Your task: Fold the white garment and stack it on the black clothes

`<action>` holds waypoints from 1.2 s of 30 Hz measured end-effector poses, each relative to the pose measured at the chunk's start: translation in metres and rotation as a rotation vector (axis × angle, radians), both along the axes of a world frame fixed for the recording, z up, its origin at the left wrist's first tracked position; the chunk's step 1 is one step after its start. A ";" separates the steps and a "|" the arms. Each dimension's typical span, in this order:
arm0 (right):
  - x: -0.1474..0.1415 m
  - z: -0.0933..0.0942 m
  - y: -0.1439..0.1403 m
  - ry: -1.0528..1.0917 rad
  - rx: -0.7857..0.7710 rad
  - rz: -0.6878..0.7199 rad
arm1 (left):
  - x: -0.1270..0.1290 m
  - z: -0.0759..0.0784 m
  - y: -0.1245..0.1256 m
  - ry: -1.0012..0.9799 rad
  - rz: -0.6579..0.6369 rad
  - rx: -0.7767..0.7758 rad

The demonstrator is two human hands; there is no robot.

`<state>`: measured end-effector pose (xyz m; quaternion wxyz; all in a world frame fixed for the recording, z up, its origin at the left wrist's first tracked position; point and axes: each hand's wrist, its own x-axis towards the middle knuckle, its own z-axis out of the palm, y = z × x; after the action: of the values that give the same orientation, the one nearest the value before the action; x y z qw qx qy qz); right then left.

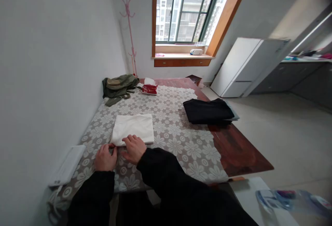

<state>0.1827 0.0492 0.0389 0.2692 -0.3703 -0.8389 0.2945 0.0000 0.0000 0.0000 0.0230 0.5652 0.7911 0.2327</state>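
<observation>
The surface [241,154], mostly under a flowered cover [195,151], spans the middle of my view. A folded black cloth [207,111] lies on its right side, a folded white cloth [133,125] flat at near left. My right hand [135,149] is loosely open, fingers [127,139] resting on the white cloth's near edge. My left hand [105,158] curls at that cloth's near left corner; I cannot tell whether it pinches the fabric.

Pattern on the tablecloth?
Tablecloth: pale flowers and small rings on grey-brown, seen best in the head view.
</observation>
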 end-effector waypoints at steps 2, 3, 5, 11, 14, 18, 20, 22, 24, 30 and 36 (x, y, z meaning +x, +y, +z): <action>-0.038 -0.006 0.026 0.031 -0.089 -0.030 | 0.002 -0.002 -0.002 -0.027 0.021 0.016; -0.049 -0.009 0.035 0.066 -0.125 -0.041 | 0.003 -0.002 -0.003 -0.034 0.021 0.018; -0.056 -0.014 0.050 0.158 -0.163 -0.052 | 0.003 -0.001 -0.004 -0.038 0.020 0.029; 0.027 -0.007 0.077 0.662 -0.306 -0.314 | -0.003 0.016 0.011 -0.226 0.023 -0.079; 0.111 -0.007 0.075 0.896 -0.380 -0.536 | -0.012 0.025 0.029 -0.318 0.024 -0.125; 0.212 -0.019 0.061 0.959 -0.463 -0.759 | -0.020 0.027 0.048 -0.478 0.044 -0.127; 0.242 -0.026 0.055 0.880 -0.515 -0.819 | -0.021 0.023 0.051 -0.585 0.044 -0.122; 0.261 -0.032 0.049 0.756 -0.569 -0.832 | -0.022 0.019 0.047 -0.663 0.049 -0.113; 0.275 -0.034 0.042 0.635 -0.614 -0.817 | -0.025 0.016 0.037 -0.687 0.058 -0.096; 0.299 -0.020 0.034 -0.143 -0.258 -0.740 | -0.045 0.023 0.016 -0.491 -0.007 -0.043; 0.251 0.006 0.095 -0.652 0.113 -0.450 | -0.041 0.046 0.091 0.007 -0.303 -0.074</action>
<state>0.4332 0.1443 0.0453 0.0667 -0.6035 -0.7931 0.0485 -0.0411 0.0906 0.0462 0.0759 0.6776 0.7050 0.1954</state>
